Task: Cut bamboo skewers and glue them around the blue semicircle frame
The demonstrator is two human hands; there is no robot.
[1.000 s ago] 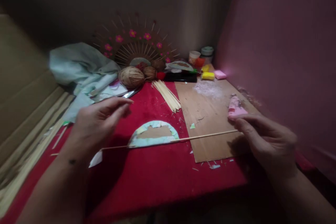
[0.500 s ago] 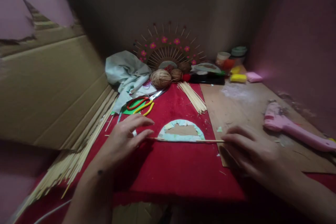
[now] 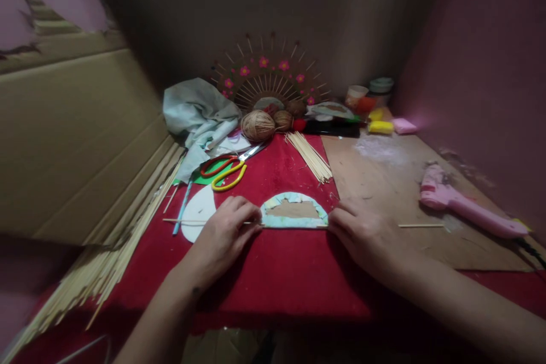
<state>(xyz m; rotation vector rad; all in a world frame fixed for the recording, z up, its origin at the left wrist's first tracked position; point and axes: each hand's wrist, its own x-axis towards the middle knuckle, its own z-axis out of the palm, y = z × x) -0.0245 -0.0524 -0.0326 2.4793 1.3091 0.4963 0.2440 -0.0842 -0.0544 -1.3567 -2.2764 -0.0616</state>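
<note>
Pinched fingertips work both corners: the left hand (image 3: pixel 232 227) closes thumb and fingers on the left stick (image 3: pixel 187 220) at the 9 o'clock end of a half-disc (image 3: pixel 294 210), and the right hand (image 3: pixel 362 233) draws its fingers together on the right stick (image 3: pixel 421 226) at the 3 o'clock end, as I watch remotely. Between them, the half-disc lies flat on red cloth (image 3: pixel 294 273). Its rim is already covered and a stick meets each end of its straight edge, while the curve carries none; I judge this an early stage, though whether either stick is fixed I cannot tell. A short stick bundle (image 3: pixel 309 156) lies loose toward 12 o'clock. Creased, pale blue-green covering, paper or fabric, frames a ragged patch of bare brown cardboard; the sticks are slim, straight and wood-coloured. At 9 o'clock, a smooth white rounded piece (image 3: pixel 196 233) lies crossed by the left stick. Scissors (image 3: pixel 230 173) with red and yellow loops rest at 10, a coarse twine ball (image 3: pixel 258 125) sits at 11, and a glossy pink glue gun (image 3: pixel 473 213) lies at 3 on a flat brown board (image 3: pixel 409 253).
</note>
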